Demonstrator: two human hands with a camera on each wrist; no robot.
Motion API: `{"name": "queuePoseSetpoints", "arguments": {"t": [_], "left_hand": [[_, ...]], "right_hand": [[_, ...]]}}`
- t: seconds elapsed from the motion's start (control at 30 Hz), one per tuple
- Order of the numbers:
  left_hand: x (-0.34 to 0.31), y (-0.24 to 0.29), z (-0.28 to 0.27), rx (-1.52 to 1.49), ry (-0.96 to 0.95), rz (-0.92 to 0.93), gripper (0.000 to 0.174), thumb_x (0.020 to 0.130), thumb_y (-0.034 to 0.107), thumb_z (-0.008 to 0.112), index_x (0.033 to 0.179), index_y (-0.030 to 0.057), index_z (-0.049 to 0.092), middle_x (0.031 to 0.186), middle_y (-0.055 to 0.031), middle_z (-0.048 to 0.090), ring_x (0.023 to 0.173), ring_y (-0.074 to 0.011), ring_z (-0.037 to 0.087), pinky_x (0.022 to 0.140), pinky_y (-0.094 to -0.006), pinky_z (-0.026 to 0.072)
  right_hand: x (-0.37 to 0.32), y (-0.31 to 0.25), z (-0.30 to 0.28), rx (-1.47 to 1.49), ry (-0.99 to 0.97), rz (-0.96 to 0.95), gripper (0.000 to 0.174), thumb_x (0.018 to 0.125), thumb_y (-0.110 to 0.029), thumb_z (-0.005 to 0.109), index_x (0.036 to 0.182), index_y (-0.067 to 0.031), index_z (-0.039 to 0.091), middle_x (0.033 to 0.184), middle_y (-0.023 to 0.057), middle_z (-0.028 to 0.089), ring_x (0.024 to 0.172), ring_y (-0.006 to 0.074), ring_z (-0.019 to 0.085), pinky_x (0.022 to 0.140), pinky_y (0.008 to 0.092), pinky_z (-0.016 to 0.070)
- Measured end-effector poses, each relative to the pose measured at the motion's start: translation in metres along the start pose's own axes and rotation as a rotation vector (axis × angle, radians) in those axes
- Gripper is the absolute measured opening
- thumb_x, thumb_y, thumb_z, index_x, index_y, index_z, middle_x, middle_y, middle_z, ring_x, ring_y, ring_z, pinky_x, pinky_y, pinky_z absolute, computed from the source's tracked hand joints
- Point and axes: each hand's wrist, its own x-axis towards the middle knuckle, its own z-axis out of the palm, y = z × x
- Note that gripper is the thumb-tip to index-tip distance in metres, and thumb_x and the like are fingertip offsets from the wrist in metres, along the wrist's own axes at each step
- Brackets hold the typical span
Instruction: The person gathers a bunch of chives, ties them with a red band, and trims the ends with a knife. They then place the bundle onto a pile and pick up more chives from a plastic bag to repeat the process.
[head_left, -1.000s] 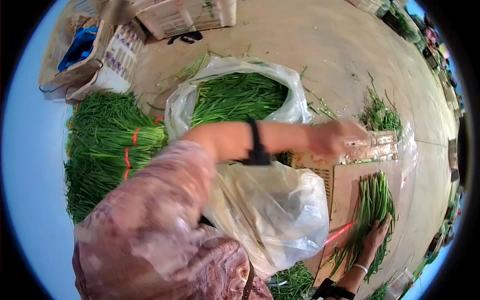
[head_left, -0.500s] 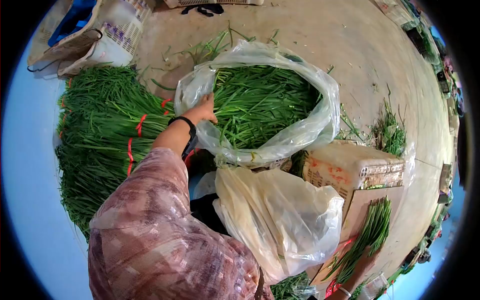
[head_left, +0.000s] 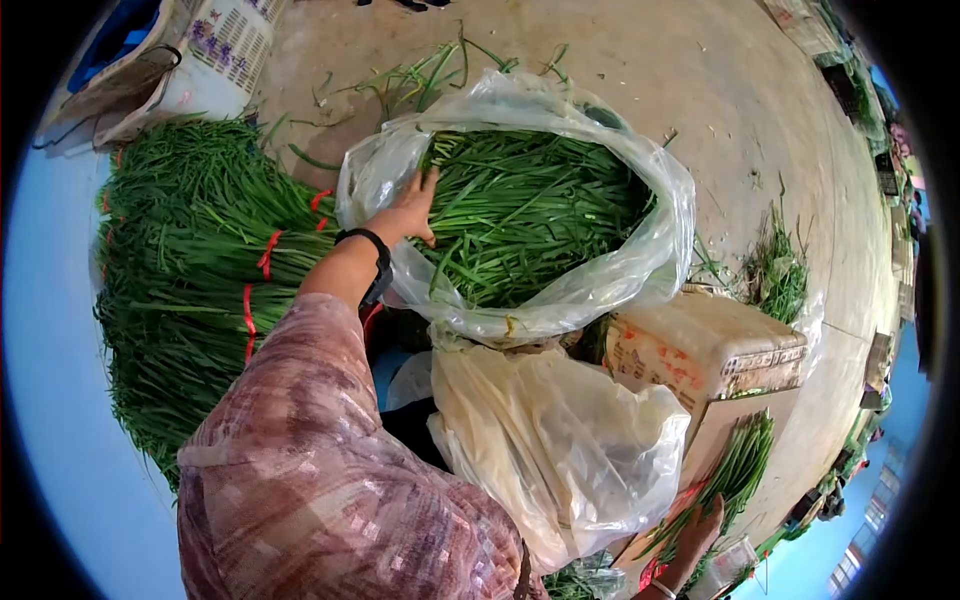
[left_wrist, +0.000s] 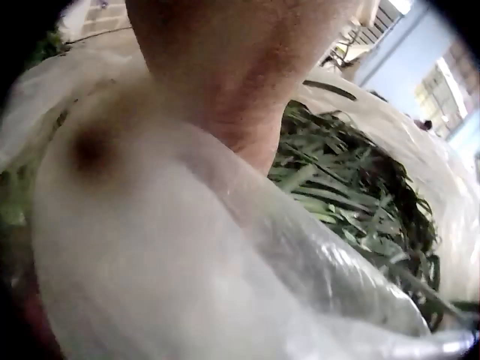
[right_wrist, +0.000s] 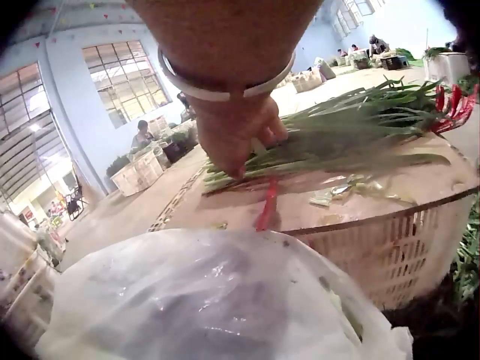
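Long green stalks (head_left: 540,205) fill an open clear plastic bag (head_left: 660,235). My left hand (head_left: 408,210) rests at the bag's left side, its fingers spread against the stalks. In the left wrist view, plastic film (left_wrist: 172,247) covers part of the view and hides the fingertips. At lower right, my right hand (head_left: 697,540) is at a smaller bunch of stalks (head_left: 745,460) on a flat board (head_left: 715,430). The right wrist view shows that hand (right_wrist: 232,139) with fingers bent around the stem ends of the bunch (right_wrist: 352,120), beside a red strip (right_wrist: 266,206).
Bundles tied with red bands (head_left: 190,270) are piled at the left. A cloudy plastic bag (head_left: 560,440) lies in front of the body. Beyond the board sits an upturned crate (head_left: 700,340); more crates (head_left: 215,60) stand at upper left. Loose stalks (head_left: 775,270) lie on the floor.
My left hand has swung from the upturned crate over to the left side of the bag of stalks. The right hand and smaller bunch appear lower in the head view, which has also shifted.
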Motion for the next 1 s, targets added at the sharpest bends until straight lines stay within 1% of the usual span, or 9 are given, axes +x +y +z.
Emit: {"name": "queuePoseSetpoints", "arguments": {"t": [0.13,0.17,0.3,0.4,0.53,0.57,0.67,0.87,1.0], "left_hand": [[0.014,-0.017,0.018,0.034,0.144,0.145,0.139,0.046,0.033,0.089,0.141,0.0016,-0.007,0.141,-0.0276,0.019,0.130,-0.0379,0.025,0.108,-0.0365,0.0267],[0.008,-0.015,0.026,0.056,0.270,0.206,0.133,0.047,0.030,0.088,0.140,-0.0031,-0.001,0.135,-0.0291,0.031,0.124,-0.0403,0.033,0.103,-0.0388,0.0325],[-0.014,-0.003,0.035,-0.100,0.180,0.023,0.119,0.057,0.022,0.084,0.140,-0.0024,0.003,0.123,-0.0266,0.044,0.113,-0.0385,0.045,0.097,-0.0399,0.0377],[-0.031,0.006,0.044,0.053,0.309,0.058,0.114,0.058,0.021,0.084,0.140,-0.0017,0.007,0.121,-0.0234,0.046,0.112,-0.0360,0.045,0.096,-0.0390,0.0383],[-0.016,-0.015,0.052,-0.030,0.381,0.032,0.106,0.058,0.025,0.083,0.137,-0.0017,0.018,0.123,-0.0234,0.043,0.119,-0.0357,0.040,0.099,-0.0371,0.0348],[-0.010,-0.013,0.036,0.054,0.212,0.031,0.109,0.055,0.030,0.084,0.137,-0.0016,0.020,0.126,-0.0255,0.040,0.119,-0.0378,0.039,0.100,-0.0389,0.0340],[-0.006,-0.011,0.014,-0.013,0.045,0.078,0.115,0.051,0.034,0.086,0.136,-0.0026,0.019,0.126,-0.0271,0.039,0.117,-0.0399,0.041,0.100,-0.0406,0.0350],[0.027,-0.028,-0.011,0.005,-0.081,0.208,0.128,0.048,0.033,0.088,0.139,-0.0038,0.006,0.136,-0.0317,0.029,0.121,-0.0393,0.038,0.099,-0.0388,0.0360],[0.018,-0.007,-0.032,0.091,-0.080,0.198,0.126,0.047,0.024,0.088,0.139,-0.0039,0.007,0.120,-0.0286,0.050,0.111,-0.0358,0.050,0.093,-0.0367,0.0415]], "right_hand": [[0.003,0.015,0.010,0.045,-0.034,-0.054,0.047,0.079,-0.003,0.056,0.125,0.0038,0.045,0.122,0.0220,0.051,0.111,0.0332,0.051,0.092,0.0362,0.0411],[0.004,0.001,0.008,0.077,-0.078,-0.001,0.047,0.079,-0.002,0.056,0.124,0.0041,0.045,0.121,0.0216,0.052,0.109,0.0322,0.052,0.089,0.0357,0.0430],[0.007,0.014,0.034,0.373,-0.092,0.031,0.044,0.080,0.000,0.056,0.122,0.0047,0.047,0.120,0.0206,0.053,0.105,0.0296,0.056,0.082,0.0350,0.0473],[0.008,-0.002,0.029,0.370,-0.220,0.003,0.041,0.080,0.000,0.055,0.121,0.0052,0.049,0.118,0.0206,0.054,0.104,0.0296,0.057,0.083,0.0368,0.0473],[0.013,0.015,0.037,0.294,-0.148,-0.065,0.040,0.081,0.001,0.054,0.120,0.0056,0.049,0.116,0.0207,0.055,0.104,0.0294,0.057,0.083,0.0365,0.0477],[0.013,0.011,0.032,0.300,-0.134,-0.034,0.039,0.082,0.000,0.055,0.120,0.0058,0.049,0.116,0.0208,0.055,0.104,0.0293,0.057,0.084,0.0365,0.0480],[0.009,0.016,0.030,0.322,-0.080,-0.025,0.038,0.082,-0.001,0.056,0.118,0.0062,0.050,0.114,0.0211,0.056,0.102,0.0292,0.058,0.082,0.0363,0.0487],[0.004,0.009,0.015,0.289,-0.108,0.050,0.035,0.083,-0.003,0.057,0.116,0.0060,0.052,0.113,0.0207,0.057,0.099,0.0278,0.060,0.077,0.0337,0.0503],[0.003,0.021,0.021,0.404,-0.071,0.030,0.033,0.084,-0.003,0.055,0.115,0.0060,0.053,0.114,0.0197,0.057,0.097,0.0249,0.060,0.077,0.0325,0.0497]]}}
